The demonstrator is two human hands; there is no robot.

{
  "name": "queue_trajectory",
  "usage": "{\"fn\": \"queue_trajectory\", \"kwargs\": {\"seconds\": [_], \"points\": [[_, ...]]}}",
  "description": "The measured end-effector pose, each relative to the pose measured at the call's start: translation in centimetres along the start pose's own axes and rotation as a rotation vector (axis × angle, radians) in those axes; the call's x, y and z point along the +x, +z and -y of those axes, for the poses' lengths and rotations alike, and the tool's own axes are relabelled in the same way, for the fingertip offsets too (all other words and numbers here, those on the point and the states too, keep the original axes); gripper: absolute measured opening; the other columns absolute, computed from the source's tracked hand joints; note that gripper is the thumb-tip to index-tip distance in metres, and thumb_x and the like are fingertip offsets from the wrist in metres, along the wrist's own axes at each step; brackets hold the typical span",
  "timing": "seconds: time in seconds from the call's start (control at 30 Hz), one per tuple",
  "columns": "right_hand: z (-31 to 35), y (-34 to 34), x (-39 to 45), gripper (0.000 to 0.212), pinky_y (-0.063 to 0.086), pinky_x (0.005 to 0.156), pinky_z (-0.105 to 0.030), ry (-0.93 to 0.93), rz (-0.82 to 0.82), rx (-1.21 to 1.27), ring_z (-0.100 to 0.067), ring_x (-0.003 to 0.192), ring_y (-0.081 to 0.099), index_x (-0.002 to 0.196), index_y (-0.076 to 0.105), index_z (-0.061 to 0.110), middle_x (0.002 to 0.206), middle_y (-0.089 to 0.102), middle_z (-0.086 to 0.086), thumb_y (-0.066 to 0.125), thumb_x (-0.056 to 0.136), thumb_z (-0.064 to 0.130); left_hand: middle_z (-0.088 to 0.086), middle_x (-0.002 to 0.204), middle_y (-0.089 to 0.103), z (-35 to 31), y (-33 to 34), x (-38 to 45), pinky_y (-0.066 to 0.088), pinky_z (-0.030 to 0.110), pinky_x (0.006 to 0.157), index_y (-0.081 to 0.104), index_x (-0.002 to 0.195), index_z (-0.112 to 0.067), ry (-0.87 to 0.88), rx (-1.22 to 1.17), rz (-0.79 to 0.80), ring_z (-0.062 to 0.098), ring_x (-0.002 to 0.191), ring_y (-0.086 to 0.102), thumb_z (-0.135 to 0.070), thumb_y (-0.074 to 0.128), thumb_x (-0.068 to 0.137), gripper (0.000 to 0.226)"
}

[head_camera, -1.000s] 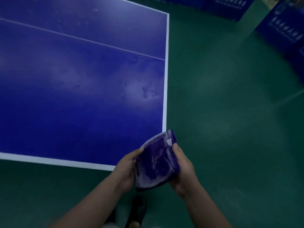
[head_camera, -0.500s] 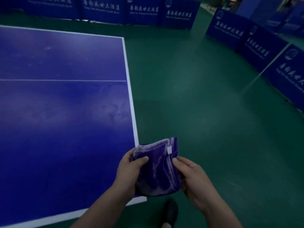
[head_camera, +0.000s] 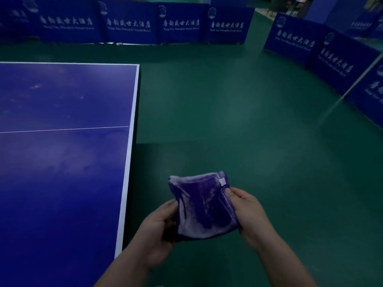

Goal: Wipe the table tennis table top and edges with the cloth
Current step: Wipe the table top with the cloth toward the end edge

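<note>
One blue table point(head_camera: 62, 172), green floor point(head_camera: 238, 112)

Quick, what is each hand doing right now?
Left hand: grips the folded purple cloth from its left side.
Right hand: pinches the cloth's right edge.

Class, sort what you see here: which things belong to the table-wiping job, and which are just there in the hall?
Belongs to the job:
cloth, held off the table
left hand
right hand
table

Just there:
barriers
floor
</note>
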State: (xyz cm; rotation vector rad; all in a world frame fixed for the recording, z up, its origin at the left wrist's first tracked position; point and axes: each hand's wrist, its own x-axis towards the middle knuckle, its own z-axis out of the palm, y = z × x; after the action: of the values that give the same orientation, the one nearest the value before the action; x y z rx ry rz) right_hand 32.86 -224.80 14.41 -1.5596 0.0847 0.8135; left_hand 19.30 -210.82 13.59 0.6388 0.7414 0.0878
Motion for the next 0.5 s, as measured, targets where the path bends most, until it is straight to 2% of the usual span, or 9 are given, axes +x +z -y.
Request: {"fn": "queue_trajectory", "kwargs": {"seconds": [0.07,0.13,0.2,0.27,0.3,0.33,0.4,0.43,0.5], "points": [[0.6,-0.1,2.8,0.015,0.059,0.086,-0.041,-0.083,-0.065,-0.133,-0.019,0.090,0.073,0.110,0.070,0.017,0.105,0.076,-0.004,0.059,0.100,0.022,0.015,0.092,0.074,-0.9,1.6,1.7,0.055,0.031,0.059,0.073,0.096,-0.005,0.079,0.073,-0.070,0.023,0.067,0.068,-0.012,0.062,0.086,0.017],[1.8,0.6,5.4,0.019,0.052,0.099,-0.036,-0.253,-0.158,-0.332,-0.010,0.103,0.066,0.114,0.067,0.025,0.117,0.070,0.005,0.065,0.095,0.025,0.016,0.086,0.074,-2.2,2.8,4.0,0.051,0.027,0.052,0.072,0.095,-0.003,0.142,0.122,-0.141,0.022,0.062,0.066,-0.009,0.063,0.088,0.012],[3.0,2.3,7.6,0.013,0.050,0.093,-0.026,-0.360,-0.071,-0.434,-0.001,0.097,0.065,0.101,0.069,0.030,0.107,0.071,0.011,0.073,0.088,0.032,0.020,0.092,0.074,-3.6,3.7,6.6,0.053,0.030,0.057,0.070,0.100,0.001,0.190,0.148,-0.164,0.024,0.069,0.067,-0.009,0.066,0.085,0.019],[4.3,4.5,9.4,0.024,0.051,0.083,-0.018,-0.359,0.107,-0.487,0.002,0.091,0.065,0.096,0.072,0.032,0.098,0.072,0.015,0.079,0.077,0.046,0.023,0.101,0.073,-5.0,4.4,9.2,0.054,0.036,0.068,0.069,0.104,0.004,0.226,0.186,-0.185,0.027,0.081,0.068,-0.010,0.067,0.082,0.026],[4.9,5.4,10.7,0.028,0.051,0.080,-0.016,-0.367,0.145,-0.519,0.002,0.090,0.066,0.094,0.073,0.034,0.096,0.072,0.016,0.079,0.073,0.050,0.023,0.101,0.073,-5.8,4.6,10.6,0.055,0.036,0.069,0.069,0.104,0.005,0.240,0.205,-0.202,0.026,0.082,0.069,-0.008,0.066,0.084,0.023],[5.6,6.3,12.7,0.022,0.051,0.076,-0.015,-0.387,0.153,-0.526,0.001,0.087,0.067,0.092,0.073,0.033,0.093,0.072,0.016,0.078,0.075,0.047,0.023,0.100,0.073,-6.7,4.6,12.4,0.056,0.034,0.066,0.069,0.102,0.005,0.253,0.211,-0.221,0.024,0.081,0.070,-0.004,0.064,0.087,0.018],[7.6,7.8,16.4,0.004,0.052,0.068,-0.016,-0.374,0.148,-0.470,-0.003,0.077,0.069,0.086,0.074,0.029,0.084,0.075,0.012,0.073,0.089,0.028,0.023,0.099,0.072,-8.9,4.5,15.5,0.058,0.032,0.063,0.067,0.101,0.004,0.268,0.192,-0.268,0.022,0.079,0.071,0.000,0.058,0.093,0.013],[8.8,8.8,18.6,0.012,0.054,0.065,-0.020,-0.362,0.151,-0.454,-0.006,0.074,0.069,0.085,0.073,0.027,0.081,0.075,0.010,0.067,0.094,0.022,0.022,0.098,0.073,-10.1,4.4,17.4,0.058,0.033,0.062,0.065,0.101,0.003,0.262,0.147,-0.295,0.023,0.079,0.072,0.000,0.055,0.095,0.012],[11.0,10.7,22.6,0.015,0.058,0.068,-0.037,-0.334,0.149,-0.429,-0.016,0.076,0.069,0.087,0.071,0.022,0.081,0.074,0.003,0.061,0.098,0.021,0.021,0.095,0.074,-12.4,4.2,20.7,0.059,0.035,0.060,0.061,0.103,0.003,0.201,-0.001,-0.361,0.029,0.082,0.073,0.000,0.050,0.098,0.012]]}}
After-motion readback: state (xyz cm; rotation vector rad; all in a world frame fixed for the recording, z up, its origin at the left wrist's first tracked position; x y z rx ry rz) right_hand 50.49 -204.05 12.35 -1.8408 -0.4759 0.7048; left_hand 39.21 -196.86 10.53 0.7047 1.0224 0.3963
